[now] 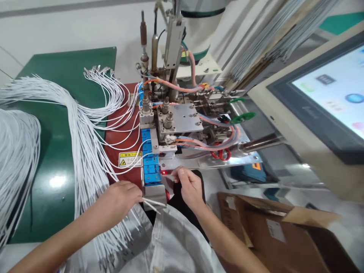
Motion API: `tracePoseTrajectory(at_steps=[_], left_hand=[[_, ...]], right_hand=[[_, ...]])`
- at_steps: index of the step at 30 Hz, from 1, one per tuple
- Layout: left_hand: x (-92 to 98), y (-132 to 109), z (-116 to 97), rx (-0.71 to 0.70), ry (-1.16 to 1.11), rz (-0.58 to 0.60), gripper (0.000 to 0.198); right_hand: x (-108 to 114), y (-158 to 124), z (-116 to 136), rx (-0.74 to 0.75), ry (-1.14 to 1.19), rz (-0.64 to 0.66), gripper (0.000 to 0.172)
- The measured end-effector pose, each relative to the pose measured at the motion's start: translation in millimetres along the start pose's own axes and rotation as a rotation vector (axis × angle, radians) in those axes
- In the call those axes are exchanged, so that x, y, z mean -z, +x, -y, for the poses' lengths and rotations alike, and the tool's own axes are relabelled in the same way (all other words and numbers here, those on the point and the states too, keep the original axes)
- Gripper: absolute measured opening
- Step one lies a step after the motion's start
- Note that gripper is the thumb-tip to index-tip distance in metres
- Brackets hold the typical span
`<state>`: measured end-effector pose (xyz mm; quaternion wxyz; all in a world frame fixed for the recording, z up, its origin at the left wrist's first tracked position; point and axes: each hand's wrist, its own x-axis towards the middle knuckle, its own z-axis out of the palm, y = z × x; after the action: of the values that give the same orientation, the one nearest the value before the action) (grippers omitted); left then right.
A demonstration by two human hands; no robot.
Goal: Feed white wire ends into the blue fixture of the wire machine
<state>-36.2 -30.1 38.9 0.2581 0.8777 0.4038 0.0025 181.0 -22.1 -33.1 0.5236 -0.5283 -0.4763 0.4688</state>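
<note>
My left hand (121, 201) is closed on white cables (153, 202), and two of their ends stick out to the right past my fingertips. My right hand (190, 187) is beside the front end of a blue fixture strip (150, 168), fingers curled together; whatever they may pinch is too small to make out. Several white wires run from a large bundle (82, 144) on the left into the blue strip's slots. A small red light (164, 172) glows between the strip and my right fingertips.
A machine with metal plates (182, 119) and orange tubes stands behind the strip. A green table (54, 204) carries more cables on the left. On the right are a screen (332, 87) and an open cardboard box (256, 223). A warning label (130, 159) sits on the red-brown surface.
</note>
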Motion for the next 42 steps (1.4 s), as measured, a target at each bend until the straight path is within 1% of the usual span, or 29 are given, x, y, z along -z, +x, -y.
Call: tracePoseTrajectory(at_steps=[5,7,9,12,14,15,17,19,22,25,26,28,30,32,34,37,39,42], left_hand=[[-0.4,2.3,-3.0,0.120,-0.164,-0.091,0.017],[-0.6,1.4,-3.0,0.148,-0.233,-0.099,0.013],[-0.9,0.2,-2.4,0.167,-0.284,-0.093,0.010],[-1.2,-2.1,0.1,0.177,-0.317,-0.080,0.014],[-0.4,-3.2,2.0,0.175,-0.331,-0.091,0.015],[0.2,-3.3,2.5,0.179,-0.340,-0.106,0.015],[1.2,-2.1,1.5,0.201,-0.353,-0.155,0.015],[-0.1,1.7,-2.4,0.210,-0.345,-0.206,0.016],[-9.2,11.4,-12.5,0.181,-0.318,-0.272,0.018],[-23.0,22.3,-22.4,0.164,-0.318,-0.420,0.025],[-27.0,25.6,-24.8,0.167,-0.332,-0.466,0.026],[-32.5,30.9,-27.6,0.200,-0.402,-0.531,0.025],[-34.8,34.6,-28.5,0.261,-0.495,-0.560,0.022],[-34.8,36.8,-28.3,0.291,-0.553,-0.575,0.020],[-33.9,37.9,-28.1,0.280,-0.570,-0.571,0.019],[-32.5,38.7,-28.5,0.264,-0.574,-0.556,0.019],[-32.6,39.3,-28.7,0.264,-0.570,-0.557,0.018],[-34.4,40.3,-28.0,0.266,-0.565,-0.589,0.016]], right_hand=[[6.9,-12.0,2.5,0.087,0.041,0.165,0.037],[8.4,-15.1,4.4,0.102,0.041,0.210,0.038],[9.4,-16.9,7.0,0.116,0.048,0.227,0.037],[11.2,-18.7,11.6,0.159,0.049,0.300,0.033],[12.0,-20.2,14.5,0.202,0.031,0.357,0.029],[11.8,-21.0,15.8,0.220,0.019,0.366,0.027],[9.4,-22.0,18.5,0.249,-0.007,0.340,0.023],[4.2,-21.5,21.8,0.261,-0.057,0.282,0.017],[-5.3,-17.3,27.8,0.255,-0.169,0.213,0.009],[-10.9,-11.7,32.9,0.210,-0.217,0.210,0.010],[-11.7,-10.4,33.6,0.182,-0.194,0.204,0.011],[-12.5,-9.5,33.2,0.112,-0.109,0.149,0.014],[-13.7,-10.7,30.9,0.065,-0.044,0.066,0.015],[-15.7,-12.6,28.5,0.074,-0.038,0.012,0.012],[-18.1,-13.7,27.8,0.124,-0.073,0.003,0.008],[-21.0,-13.3,30.0,0.186,-0.144,-0.002,0.010],[-22.6,-12.9,31.8,0.199,-0.175,-0.015,0.011],[-25.2,-13.2,32.3,0.184,-0.181,-0.033,0.010]])
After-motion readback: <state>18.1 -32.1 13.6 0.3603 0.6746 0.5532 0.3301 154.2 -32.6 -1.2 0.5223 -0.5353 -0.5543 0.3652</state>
